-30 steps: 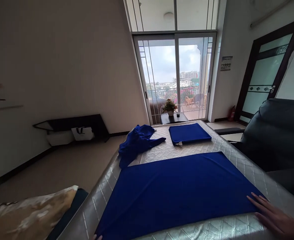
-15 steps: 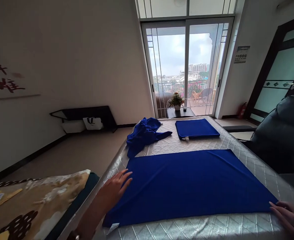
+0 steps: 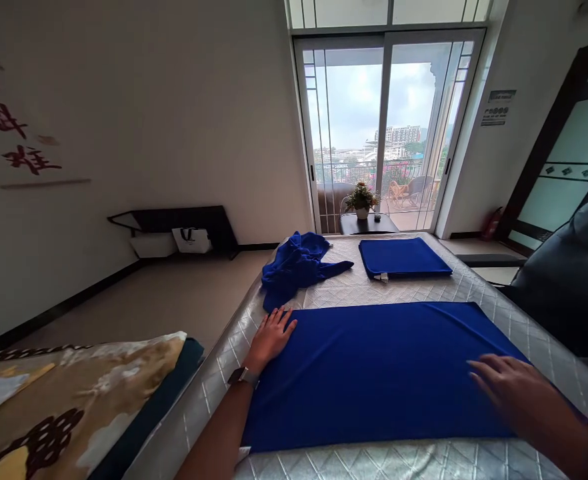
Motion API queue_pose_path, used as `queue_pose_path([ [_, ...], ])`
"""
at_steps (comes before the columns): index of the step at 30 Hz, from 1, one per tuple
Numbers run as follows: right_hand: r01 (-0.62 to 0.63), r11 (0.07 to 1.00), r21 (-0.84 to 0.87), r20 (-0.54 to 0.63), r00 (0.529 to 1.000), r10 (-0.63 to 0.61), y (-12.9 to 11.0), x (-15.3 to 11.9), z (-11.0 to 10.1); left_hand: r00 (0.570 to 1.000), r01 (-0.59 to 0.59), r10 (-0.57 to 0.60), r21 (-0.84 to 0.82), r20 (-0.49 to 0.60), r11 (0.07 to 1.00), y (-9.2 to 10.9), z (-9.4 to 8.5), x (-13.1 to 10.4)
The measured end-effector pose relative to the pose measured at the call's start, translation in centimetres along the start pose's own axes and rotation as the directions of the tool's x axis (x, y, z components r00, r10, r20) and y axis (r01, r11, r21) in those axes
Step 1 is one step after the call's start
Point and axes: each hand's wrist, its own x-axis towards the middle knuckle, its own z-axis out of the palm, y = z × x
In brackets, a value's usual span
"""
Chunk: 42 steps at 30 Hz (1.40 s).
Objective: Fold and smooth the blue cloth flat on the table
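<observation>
A blue cloth (image 3: 374, 373) lies spread on the quilted mattress (image 3: 424, 460), its long sides running left to right. At its far left corner my left hand (image 3: 273, 337) rests with fingers stretched out, a watch on the wrist. My right hand (image 3: 514, 390) is over the cloth's right part, slightly blurred, fingers extended and holding nothing; whether it touches the fabric I cannot tell. Beyond the left hand lies a crumpled blue cloth (image 3: 301, 263). A neatly folded blue cloth (image 3: 405, 257) with a white tag lies at the far right of the mattress.
A patterned brown and beige blanket (image 3: 99, 393) is at the lower left. A dark leather chair (image 3: 569, 293) stands close to the mattress's right side. Past the far end are a small table (image 3: 369, 225) with a flower pot (image 3: 362, 200) and a sliding glass door (image 3: 344, 120).
My left hand has moved forward along the cloth's left edge to its far corner. My right hand has left the near right corner and moved inward over the cloth. The view has shifted slightly.
</observation>
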Motion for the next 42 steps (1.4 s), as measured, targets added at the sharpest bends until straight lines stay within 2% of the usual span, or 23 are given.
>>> queue_pose_path([
  [3, 0.168, 0.975, 0.144, 0.162, 0.968, -0.191, -11.1, 8.2, 0.7, 1.000, -0.010, 0.011, 0.025, -0.024, 1.000, 0.3, -0.1, 0.0],
  [6, 0.238, 0.926, 0.292, 0.253, 0.915, -0.315, -19.3, 14.1, 3.5, 0.999, -0.012, 0.014, 0.049, -0.043, 0.999, 0.5, -0.2, 0.0],
  [9, 0.188, 0.915, 0.356, 0.316, 0.898, -0.307, -23.4, 16.8, 7.1, 0.999, -0.019, 0.022, 0.074, -0.039, 0.997, 0.4, -0.1, 0.0],
  [11, 0.157, 0.919, 0.360, 0.342, 0.895, -0.287, -24.4, 17.3, 9.1, 0.999, -0.031, 0.034, 0.078, -0.042, 0.996, 0.2, 0.1, 0.1],
  [13, 0.134, 0.925, 0.357, 0.368, 0.889, -0.271, -24.2, 17.3, 10.5, 0.998, -0.039, 0.043, 0.079, -0.054, 0.996, 0.0, 0.2, 0.2],
  [18, 0.079, 0.945, 0.319, 0.436, 0.873, -0.220, -20.8, 16.9, 11.2, 0.995, -0.049, 0.056, 0.090, -0.077, 0.995, -0.3, 0.7, 0.5],
  [23, 0.023, 0.979, 0.202, 0.471, 0.874, -0.118, -14.6, 16.3, 10.8, 0.996, -0.048, 0.052, 0.067, -0.067, 0.997, -0.7, 0.9, 0.9],
  [29, -0.109, 0.994, 0.003, 0.472, 0.877, 0.095, -3.8, 14.8, 10.3, 0.996, -0.053, 0.056, 0.047, -0.063, 0.998, -0.7, 0.7, 0.9],
  [33, -0.221, 0.969, -0.114, 0.444, 0.861, 0.249, 4.3, 13.2, 9.7, 0.998, -0.052, 0.053, 0.028, -0.032, 0.998, -0.5, 0.1, 0.8],
  [36, -0.316, 0.937, -0.148, 0.387, 0.853, 0.350, 9.3, 11.9, 9.8, 0.997, -0.072, 0.072, 0.007, -0.031, 0.997, -0.7, -0.1, 0.8],
  [39, -0.353, 0.924, -0.144, 0.349, 0.856, 0.381, 11.9, 11.2, 10.2, 0.995, -0.091, 0.091, -0.001, -0.040, 0.996, -0.9, 0.0, 1.0],
  [42, -0.351, 0.925, -0.147, 0.346, 0.858, 0.381, 12.2, 11.2, 10.4, 0.992, -0.086, 0.088, 0.022, -0.093, 0.996, -1.0, 0.1, 1.1],
])
